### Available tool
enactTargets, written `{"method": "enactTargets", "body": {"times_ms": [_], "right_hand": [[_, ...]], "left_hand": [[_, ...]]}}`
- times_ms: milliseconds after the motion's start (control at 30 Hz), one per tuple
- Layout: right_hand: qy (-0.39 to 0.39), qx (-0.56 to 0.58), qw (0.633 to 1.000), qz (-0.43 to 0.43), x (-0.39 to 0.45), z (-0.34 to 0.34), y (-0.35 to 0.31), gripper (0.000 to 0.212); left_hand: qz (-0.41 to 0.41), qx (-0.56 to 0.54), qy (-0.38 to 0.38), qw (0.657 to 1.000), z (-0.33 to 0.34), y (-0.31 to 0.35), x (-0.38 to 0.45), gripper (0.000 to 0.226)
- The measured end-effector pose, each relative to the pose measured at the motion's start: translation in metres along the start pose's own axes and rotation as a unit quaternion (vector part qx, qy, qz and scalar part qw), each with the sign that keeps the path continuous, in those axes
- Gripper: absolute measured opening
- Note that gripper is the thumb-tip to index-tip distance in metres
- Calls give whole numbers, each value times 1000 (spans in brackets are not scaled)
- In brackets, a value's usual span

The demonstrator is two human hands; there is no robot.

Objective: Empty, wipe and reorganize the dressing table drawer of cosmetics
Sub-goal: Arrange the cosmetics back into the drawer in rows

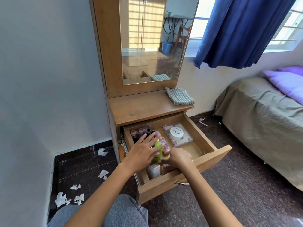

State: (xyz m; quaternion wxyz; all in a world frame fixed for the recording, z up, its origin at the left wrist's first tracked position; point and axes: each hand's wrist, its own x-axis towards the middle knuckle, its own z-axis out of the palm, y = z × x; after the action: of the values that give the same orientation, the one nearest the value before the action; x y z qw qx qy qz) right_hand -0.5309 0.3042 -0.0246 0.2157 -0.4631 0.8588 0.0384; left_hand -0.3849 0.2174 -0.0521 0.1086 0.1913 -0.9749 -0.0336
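Under your left hand [144, 150], in the pulled-out drawer [211, 157] of the dressing table [141, 110], lies the left-side row of cosmetics. That hand rests flat, fingers spread apart, across a green tube [158, 152] and the pink bottle [164, 145] just beside it, gripping nothing. Beyond your fingertips stand small dark and pink bottles [142, 131] at the back left corner. Your right hand [179, 157] is just right of the left one, lower in the drawer near the front wall; its fingers curl inward toward something small and blurred, and you cannot tell whether they are closed on it. Below your left hand, against the drawer front, sits a grey-capped jar [154, 171]. Beyond your right hand, well toward the back right, a clear flat case [185, 141] carries a white round tub [176, 133] labelled nail polish. Farther still, on the table top, lies a folded checked cloth [179, 96]. Left of your left forearm, crumpled white tissues [65, 199] are scattered on the dark floor.
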Motion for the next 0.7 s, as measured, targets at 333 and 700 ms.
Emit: {"method": "enactTargets", "body": {"times_ms": [333,700], "right_hand": [[-39,-17,999,-22,6,4,-4,66],[-57,26,998,17,6,-9,8,42]], "left_hand": [[9,8,0,1000,-1,-2,1,57],[9,17,12,1000,1,-3,0,54]]}}
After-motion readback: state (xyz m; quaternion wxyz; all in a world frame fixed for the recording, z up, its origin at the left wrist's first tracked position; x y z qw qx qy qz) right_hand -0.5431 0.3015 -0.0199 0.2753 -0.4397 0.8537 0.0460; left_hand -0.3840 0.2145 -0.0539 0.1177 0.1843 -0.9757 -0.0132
